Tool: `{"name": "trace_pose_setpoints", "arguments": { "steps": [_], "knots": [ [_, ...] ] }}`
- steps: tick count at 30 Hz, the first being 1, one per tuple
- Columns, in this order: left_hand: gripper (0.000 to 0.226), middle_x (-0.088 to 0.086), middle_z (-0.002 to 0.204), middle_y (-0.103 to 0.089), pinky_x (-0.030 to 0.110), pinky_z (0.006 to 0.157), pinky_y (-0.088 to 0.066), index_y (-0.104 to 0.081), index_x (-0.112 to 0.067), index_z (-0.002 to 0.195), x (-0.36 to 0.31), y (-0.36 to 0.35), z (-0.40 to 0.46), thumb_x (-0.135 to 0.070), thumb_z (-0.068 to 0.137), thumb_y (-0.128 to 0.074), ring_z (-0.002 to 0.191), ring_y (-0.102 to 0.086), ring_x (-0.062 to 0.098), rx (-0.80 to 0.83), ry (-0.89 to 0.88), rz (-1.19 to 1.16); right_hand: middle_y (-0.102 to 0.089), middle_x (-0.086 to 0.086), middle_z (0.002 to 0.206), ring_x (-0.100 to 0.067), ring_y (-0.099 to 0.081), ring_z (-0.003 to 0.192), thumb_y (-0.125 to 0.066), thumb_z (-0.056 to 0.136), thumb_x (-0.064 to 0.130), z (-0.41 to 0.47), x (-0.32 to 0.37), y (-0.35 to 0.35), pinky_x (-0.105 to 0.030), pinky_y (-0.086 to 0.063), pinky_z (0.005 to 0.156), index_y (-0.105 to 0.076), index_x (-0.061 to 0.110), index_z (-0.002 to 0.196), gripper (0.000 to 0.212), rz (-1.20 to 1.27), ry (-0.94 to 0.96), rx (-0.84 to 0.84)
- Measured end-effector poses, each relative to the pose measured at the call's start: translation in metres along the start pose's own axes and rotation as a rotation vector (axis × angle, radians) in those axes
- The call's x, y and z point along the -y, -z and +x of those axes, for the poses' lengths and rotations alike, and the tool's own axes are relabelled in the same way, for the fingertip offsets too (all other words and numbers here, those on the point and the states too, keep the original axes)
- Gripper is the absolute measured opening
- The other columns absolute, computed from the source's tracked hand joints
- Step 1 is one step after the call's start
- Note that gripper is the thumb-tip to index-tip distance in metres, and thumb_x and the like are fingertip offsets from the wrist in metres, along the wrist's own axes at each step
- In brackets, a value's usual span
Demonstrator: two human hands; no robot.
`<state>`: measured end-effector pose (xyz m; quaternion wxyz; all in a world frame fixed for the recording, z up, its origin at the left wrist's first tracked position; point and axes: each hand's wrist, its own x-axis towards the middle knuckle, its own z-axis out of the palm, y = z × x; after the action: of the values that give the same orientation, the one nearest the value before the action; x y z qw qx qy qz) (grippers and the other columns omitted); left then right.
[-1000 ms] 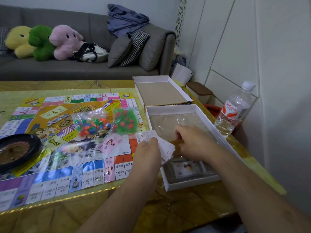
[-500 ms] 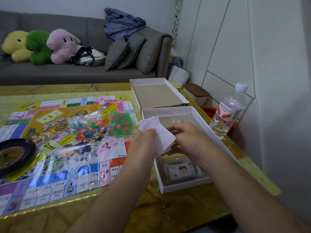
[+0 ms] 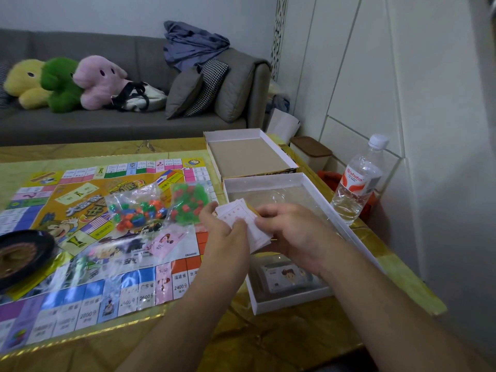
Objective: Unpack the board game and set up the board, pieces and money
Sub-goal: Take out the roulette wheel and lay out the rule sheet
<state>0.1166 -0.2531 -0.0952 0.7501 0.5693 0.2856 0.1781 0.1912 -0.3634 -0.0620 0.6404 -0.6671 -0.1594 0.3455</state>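
Observation:
Both hands hold a stack of white cards [image 3: 243, 220] over the left edge of the open white box [image 3: 349, 232]. My left hand [image 3: 224, 234] grips the stack from the left, thumb on top. My right hand [image 3: 292, 232] pinches its right side. The game board [image 3: 80, 264] lies unfolded on the table to the left. On it rest a bag of mixed coloured pieces [image 3: 135, 210], a bag of green and red houses [image 3: 189, 202], and a pink card packet [image 3: 167, 242]. A wrapped bundle of play money [image 3: 287, 275] lies in the box's near end.
The box lid [image 3: 249, 157] lies upside down behind the box. A black roulette wheel [image 3: 21, 256] sits at the board's left edge. A water bottle [image 3: 358, 181] stands right of the box by the wall. A grey sofa with plush toys is beyond the table.
My right hand left the box and joined the left on the card stack. Both hands lifted the stack slightly up and away from the box's near end.

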Motion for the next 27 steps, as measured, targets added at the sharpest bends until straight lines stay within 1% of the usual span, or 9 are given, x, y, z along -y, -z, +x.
{"name": "trace_pose_setpoints", "arguments": {
  "steps": [4,8,11,13,15,18,20,23,27],
  "knots": [
    [0.062,0.017,0.131,-0.062,0.047,0.081,-0.064,-0.042,-0.021,0.149,-0.01,0.004,0.001,-0.016,0.094,-0.069,0.109,-0.067,0.033,-0.04,0.161,-0.212,-0.079,-0.011,0.11,-0.025,-0.076,0.103,-0.054,0.106,0.004,0.0,-0.002,-0.009,-0.037,-0.064,0.086,-0.075,0.008,0.122,0.026,-0.107,0.064,-0.002],
    [0.051,0.028,0.12,-0.067,0.053,0.089,-0.06,-0.056,-0.005,0.138,-0.014,0.009,0.0,-0.012,0.089,-0.067,0.1,-0.069,0.038,-0.017,0.257,-0.401,-0.08,-0.003,0.11,-0.019,-0.075,0.106,-0.055,0.107,0.008,-0.002,-0.004,-0.022,-0.037,-0.062,0.095,-0.077,0.02,0.111,0.026,-0.22,0.098,0.033],
    [0.045,0.03,0.118,-0.069,0.061,0.094,-0.058,-0.063,0.0,0.127,-0.02,0.008,-0.004,-0.013,0.084,-0.069,0.106,-0.071,0.043,-0.032,0.258,-0.345,-0.076,0.011,0.118,-0.006,-0.07,0.11,-0.059,0.106,0.024,-0.006,0.002,-0.023,-0.026,-0.057,0.093,-0.074,0.034,0.117,0.021,-0.596,0.194,0.016],
    [0.026,0.028,0.106,-0.074,0.053,0.072,-0.065,-0.066,0.0,0.116,-0.025,0.011,-0.005,-0.007,0.092,-0.059,0.09,-0.076,0.038,-0.039,0.244,-0.295,-0.056,0.012,0.136,-0.004,-0.058,0.12,-0.068,0.098,0.034,-0.009,0.005,-0.019,-0.025,-0.052,0.095,-0.059,0.037,0.141,0.044,-0.868,0.281,0.031],
    [0.018,0.018,0.082,-0.077,0.034,0.044,-0.057,-0.067,-0.003,0.109,-0.027,0.014,-0.006,-0.003,0.099,-0.052,0.062,-0.076,0.024,-0.011,0.245,-0.245,-0.029,0.014,0.153,-0.011,-0.043,0.137,-0.081,0.086,0.042,-0.013,0.009,-0.017,-0.039,-0.05,0.107,-0.026,0.04,0.16,0.092,-1.001,0.362,0.1],
    [0.009,0.017,0.09,-0.075,0.035,0.057,-0.06,-0.068,-0.006,0.098,-0.025,0.015,-0.007,-0.011,0.1,-0.061,0.078,-0.075,0.022,0.038,0.183,0.07,-0.006,0.026,0.165,-0.012,-0.016,0.155,-0.093,0.072,0.043,-0.017,0.01,-0.02,-0.04,-0.035,0.121,0.001,0.045,0.162,0.131,-1.155,0.39,0.238],
    [0.01,0.019,0.1,-0.071,0.047,0.077,-0.058,-0.065,-0.005,0.098,-0.025,0.014,-0.009,-0.014,0.099,-0.062,0.093,-0.07,0.032,0.041,0.184,0.159,-0.029,0.017,0.158,-0.01,-0.032,0.144,-0.094,0.072,0.038,-0.016,0.008,-0.025,-0.035,-0.039,0.116,-0.017,0.041,0.159,0.116,-1.188,0.403,0.207],
    [0.018,0.024,0.099,-0.072,0.037,0.062,-0.051,-0.067,0.0,0.107,-0.025,0.016,-0.009,-0.011,0.093,-0.066,0.09,-0.07,0.036,0.039,0.196,0.112,-0.057,0.018,0.114,-0.008,-0.058,0.104,-0.089,0.073,0.031,-0.01,0.005,-0.024,-0.039,-0.057,0.086,-0.05,0.039,0.118,0.06,-1.095,0.47,0.056],
    [0.026,0.029,0.109,-0.071,0.041,0.069,-0.054,-0.064,0.003,0.12,-0.022,0.015,-0.012,-0.005,0.096,-0.062,0.104,-0.071,0.041,0.062,0.207,0.042,-0.055,0.018,0.124,-0.008,-0.058,0.111,-0.093,0.071,0.033,-0.012,0.006,-0.021,-0.037,-0.059,0.086,-0.048,0.039,0.128,0.073,-1.062,0.436,0.146]
  ]
}}
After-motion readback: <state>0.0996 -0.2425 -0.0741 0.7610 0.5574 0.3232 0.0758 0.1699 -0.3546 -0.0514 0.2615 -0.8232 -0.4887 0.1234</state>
